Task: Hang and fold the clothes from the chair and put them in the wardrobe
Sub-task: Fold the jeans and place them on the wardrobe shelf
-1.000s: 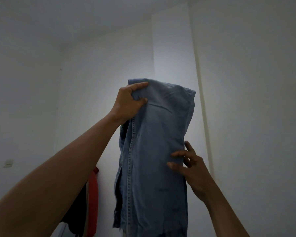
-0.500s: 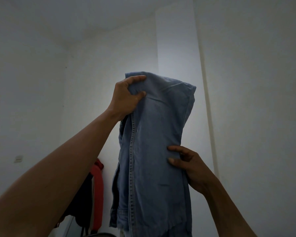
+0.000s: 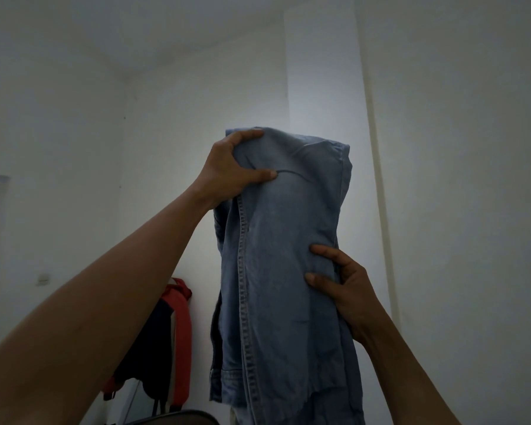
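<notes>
The left hand [image 3: 230, 167] grips the top fold of the jeans [image 3: 282, 271]; the right hand [image 3: 341, 283] clutches their right edge. Light-blue, doubled over, with a stitched seam, they hang in mid-air. Behind, a red-and-dark item [image 3: 181, 326] hangs on the wall [image 3: 442, 179].

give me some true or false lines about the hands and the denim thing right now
1. The left hand grips the top of the denim garment. True.
2. The right hand hangs free and touches nothing. False: it holds the garment's right edge, lower down.
3. The denim garment lies spread out flat. False: it hangs folded over, held up in front of the white wall.
4. A red and dark garment hangs behind, at the lower left. True.
</notes>
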A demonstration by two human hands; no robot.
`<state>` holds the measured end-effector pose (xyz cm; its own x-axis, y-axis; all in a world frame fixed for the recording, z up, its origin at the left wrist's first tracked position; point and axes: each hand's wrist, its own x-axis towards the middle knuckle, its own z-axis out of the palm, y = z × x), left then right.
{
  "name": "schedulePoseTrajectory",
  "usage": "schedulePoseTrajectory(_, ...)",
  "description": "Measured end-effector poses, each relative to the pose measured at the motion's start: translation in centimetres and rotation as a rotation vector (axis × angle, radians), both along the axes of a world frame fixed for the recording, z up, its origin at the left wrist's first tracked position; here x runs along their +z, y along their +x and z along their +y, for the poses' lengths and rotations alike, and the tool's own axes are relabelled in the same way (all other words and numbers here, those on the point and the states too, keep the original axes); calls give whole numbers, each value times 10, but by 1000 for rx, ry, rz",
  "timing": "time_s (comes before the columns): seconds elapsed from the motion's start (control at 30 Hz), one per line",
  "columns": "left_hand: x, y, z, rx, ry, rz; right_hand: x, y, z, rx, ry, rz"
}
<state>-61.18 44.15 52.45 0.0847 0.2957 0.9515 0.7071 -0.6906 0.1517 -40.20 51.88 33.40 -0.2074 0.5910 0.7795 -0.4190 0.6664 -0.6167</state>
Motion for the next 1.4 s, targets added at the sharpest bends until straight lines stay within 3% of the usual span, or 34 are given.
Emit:
schedulePoseTrajectory(0.13,8,-5,-2,459,33,126,1,3,2,-21,16,1)
schedulePoseTrajectory(0.27,-1,-6,-10,830,-29,59,6,6,0,26,39,0)
schedulePoseTrajectory(0.43,-46,-2,-21,607,7,171,16,4,-3,47,37,-41)
schedulePoseTrajectory(0.6,-88,-4,-30,681,-64,90,22,-5,-8,61,47,-63)
schedulePoseTrajectory(0.73,-102,-6,-37,490,-49,106,26,-14,-9,48,48,-93)
schedulePoseTrajectory(0.87,-124,-14,-33,370,-177,170,29,-23,-7,62,18,-114)
schedulePoseTrajectory(1.0,-161,-26,-20,226,-314,116,25,-28,1,78,-94,-49)
schedulePoseTrajectory(1.13,-196,-31,-14,37,-436,-62,27,-23,5,61,-123,-11)
schedulePoseTrajectory(1.4,-214,-32,-1,-49,-432,-101,35,-14,10,50,-107,16)
